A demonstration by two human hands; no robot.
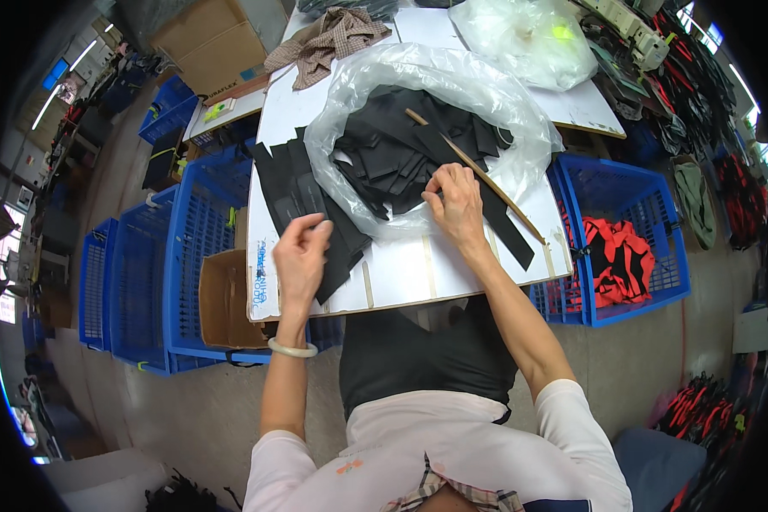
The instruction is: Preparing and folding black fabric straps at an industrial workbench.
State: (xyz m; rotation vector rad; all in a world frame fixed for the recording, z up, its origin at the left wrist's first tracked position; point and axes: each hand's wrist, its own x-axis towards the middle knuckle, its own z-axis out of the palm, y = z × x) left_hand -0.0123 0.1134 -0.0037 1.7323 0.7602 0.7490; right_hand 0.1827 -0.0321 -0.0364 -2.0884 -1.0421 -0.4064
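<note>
My left hand (300,256) is over the left part of the white table, beside a fanned pile of black fabric strips (303,192). Its fingers are curled in toward the thumb; anything between them is hidden. Over the near rim of a clear plastic bag (324,128), my right hand (457,205) has its fingers bent and drawn together, and I cannot make out what they hold. Many black fabric pieces (392,141) lie in the open bag. A thin wooden stick (474,166) slants across the bag to the right of my right hand, next to a long black strip (509,235).
Blue plastic crates (200,222) stand left of the table (452,277), one with a cardboard box (228,299). Another blue crate (640,311) at right holds red and black fabric (619,264). A checked cloth (328,43) and a second plastic bag (529,43) lie at the far side.
</note>
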